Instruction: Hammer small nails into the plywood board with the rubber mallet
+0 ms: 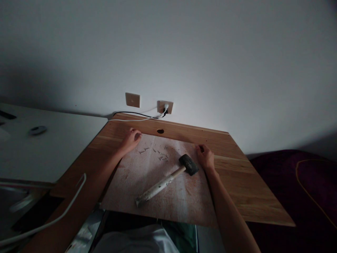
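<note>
A thin, worn board (pixel 158 175) lies on the wooden desk, its near edge reaching over the desk's front. My left hand (pixel 132 138) is curled around the board's far left corner. At the far right corner, my right hand (pixel 205 155) has its fingers curled in on the board's edge. Between my hands a mallet (pixel 188 164) with a black head rests on the board, its pale, scuffed handle (pixel 160 184) slanting toward me at the left. Several small nails (pixel 162 159) are scattered near the board's far side; their exact shape is hard to make out.
The wooden desk (pixel 252 186) has a round hole (pixel 160 131) near the wall. White and black cables (pixel 137 119) run from a wall socket (pixel 165 106). A white table (pixel 65 140) with a computer mouse (pixel 37 130) adjoins on the left. Dark purple fabric (pixel 284 172) lies right.
</note>
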Demonstrator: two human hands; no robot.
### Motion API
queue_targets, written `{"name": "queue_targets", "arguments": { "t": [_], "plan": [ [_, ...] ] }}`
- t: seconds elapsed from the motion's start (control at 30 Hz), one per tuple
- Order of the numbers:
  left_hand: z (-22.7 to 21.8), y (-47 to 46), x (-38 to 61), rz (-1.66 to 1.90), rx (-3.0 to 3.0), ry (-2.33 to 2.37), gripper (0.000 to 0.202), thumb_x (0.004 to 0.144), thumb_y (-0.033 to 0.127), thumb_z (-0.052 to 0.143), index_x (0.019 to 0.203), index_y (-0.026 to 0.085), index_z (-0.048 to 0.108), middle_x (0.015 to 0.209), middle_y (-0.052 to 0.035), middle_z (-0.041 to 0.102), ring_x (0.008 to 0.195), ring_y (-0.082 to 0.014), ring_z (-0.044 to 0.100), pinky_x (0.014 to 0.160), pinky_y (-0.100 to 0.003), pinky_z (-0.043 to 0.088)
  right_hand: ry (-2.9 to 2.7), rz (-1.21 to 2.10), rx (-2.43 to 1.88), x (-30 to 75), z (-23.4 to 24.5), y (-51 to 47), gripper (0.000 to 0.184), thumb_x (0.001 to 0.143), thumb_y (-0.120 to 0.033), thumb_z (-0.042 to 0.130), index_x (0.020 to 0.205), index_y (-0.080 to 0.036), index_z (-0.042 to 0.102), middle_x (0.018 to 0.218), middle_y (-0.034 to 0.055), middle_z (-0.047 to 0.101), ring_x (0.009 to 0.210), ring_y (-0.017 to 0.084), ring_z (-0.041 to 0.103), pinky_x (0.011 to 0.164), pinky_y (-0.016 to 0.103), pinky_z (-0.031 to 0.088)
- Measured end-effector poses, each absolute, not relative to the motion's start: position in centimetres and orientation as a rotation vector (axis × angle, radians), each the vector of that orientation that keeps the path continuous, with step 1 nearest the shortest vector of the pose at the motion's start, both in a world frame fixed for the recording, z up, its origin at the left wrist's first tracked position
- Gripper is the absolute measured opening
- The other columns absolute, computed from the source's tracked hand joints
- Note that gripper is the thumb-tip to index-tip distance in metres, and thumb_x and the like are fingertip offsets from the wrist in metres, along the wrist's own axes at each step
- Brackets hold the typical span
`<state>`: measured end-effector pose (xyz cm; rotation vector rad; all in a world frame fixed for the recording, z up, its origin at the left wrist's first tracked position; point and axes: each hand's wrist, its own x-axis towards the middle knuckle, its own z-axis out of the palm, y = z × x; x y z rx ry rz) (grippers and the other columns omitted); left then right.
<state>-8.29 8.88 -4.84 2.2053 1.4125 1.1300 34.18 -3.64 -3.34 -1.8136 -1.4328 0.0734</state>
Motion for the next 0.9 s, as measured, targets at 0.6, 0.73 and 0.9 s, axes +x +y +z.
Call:
{"name": "queue_targets", "arguments": {
  "t": [0.6,0.73,0.9],
  "plan": [
    [-4.32,8.52,-8.27,1.118,2.193,1.407,0.010,0.094,0.029,0.062,0.094,0.023,0.070,0.106,-0.0076,0.062,0.105,-0.0273,0.065,0.103,-0.044,0.055,-1.439,0.077,-1.821,34.30,-3.54,-3.55,0.057,0.093,-0.069,0.045,0.084,-0.021,0.074,0.084,0.0168,0.079,0.078,0.029,0.071,0.076,0.039,0.054],
    [-4.36,8.67,-8.28,1.109,2.206,1.412,0.010,0.094,0.028,0.062,0.094,0.022,0.070,0.106,-0.0079,0.062,0.106,-0.0278,0.065,0.105,-0.045,0.053,-1.442,0.081,-1.821,34.34,-3.52,-3.57,0.054,0.093,-0.067,0.046,0.085,-0.021,0.073,0.085,0.0166,0.079,0.077,0.029,0.071,0.077,0.039,0.054],
    [-4.39,8.74,-8.40,1.092,2.214,1.403,0.010,0.094,0.029,0.062,0.093,0.022,0.070,0.103,-0.0074,0.061,0.104,-0.0271,0.064,0.102,-0.043,0.054,-1.440,0.082,-1.819,34.31,-3.60,-3.57,0.054,0.093,-0.066,0.046,0.084,-0.021,0.073,0.085,0.0167,0.080,0.078,0.029,0.072,0.077,0.039,0.054]
  ]
}}
